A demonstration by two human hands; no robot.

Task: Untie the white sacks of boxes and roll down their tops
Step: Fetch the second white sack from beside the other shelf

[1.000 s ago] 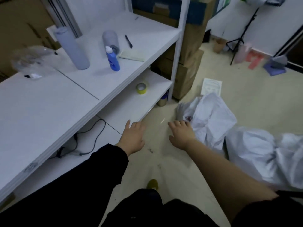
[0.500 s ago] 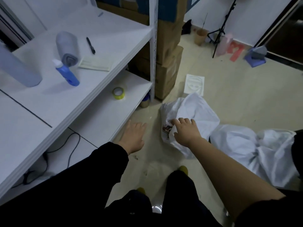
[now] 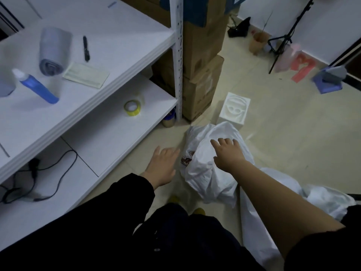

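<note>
A crumpled white sack [image 3: 203, 173] with a red printed mark on its side lies on the floor in front of me. A second white sack [image 3: 324, 200] lies behind my right forearm, at the right. My right hand [image 3: 227, 155] rests on top of the near sack with its fingers spread, gripping nothing. My left hand [image 3: 163, 166] hovers open just left of that sack, beside the red mark, fingers apart. I cannot see how the sack's top is tied.
A white shelf unit [image 3: 109, 106] fills the left, with a yellow tape roll [image 3: 132, 108], a blue bottle [image 3: 37, 88] and a pen on it. Stacked cardboard boxes [image 3: 203, 61] stand behind its post. A white foam block [image 3: 234, 112] sits on the floor beyond the sack.
I have stepped closer and my view has swung right. My right hand has moved from the sack's near edge up onto its top. My left hand has come nearer the sack.
</note>
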